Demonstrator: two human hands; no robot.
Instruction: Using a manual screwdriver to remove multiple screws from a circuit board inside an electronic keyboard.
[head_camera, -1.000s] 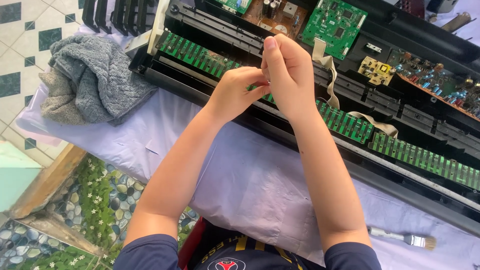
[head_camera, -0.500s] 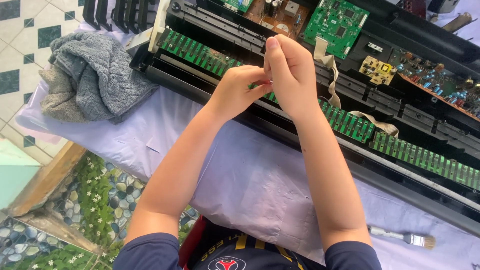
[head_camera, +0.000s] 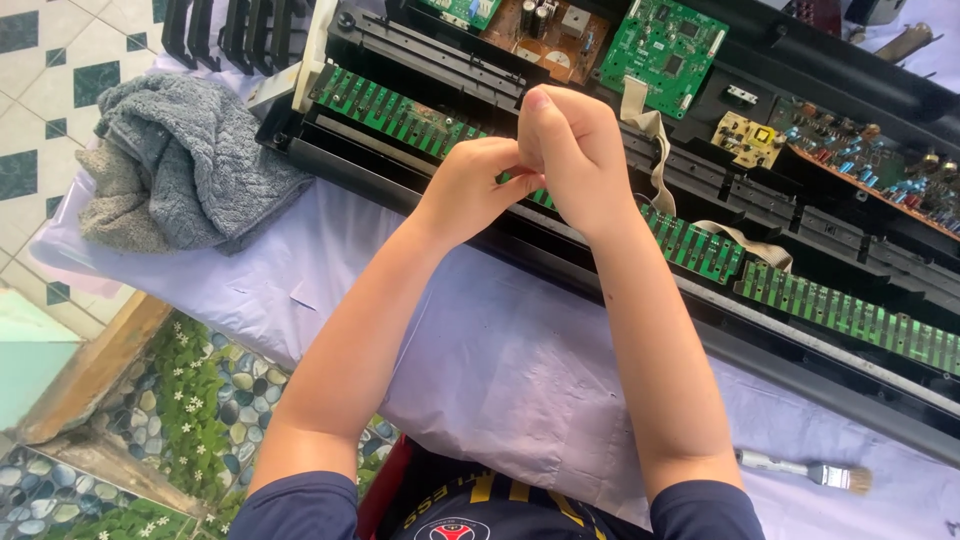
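Hands are meeting above the opened electronic keyboard (head_camera: 800, 250): the left hand (head_camera: 470, 185) and right hand (head_camera: 570, 150) are pressing together, fingers curled tight, what they grip hidden. Below them is running the green contact board (head_camera: 400, 110). A grey towel (head_camera: 180, 165) and paintbrush (head_camera: 810, 470) are lying on the counter (head_camera: 520, 370).

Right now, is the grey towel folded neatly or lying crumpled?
Crumpled. The grey towel lies in a loose heap with uneven folds on the cloth-covered table, left of the opened black keyboard case; neither hand touches it.
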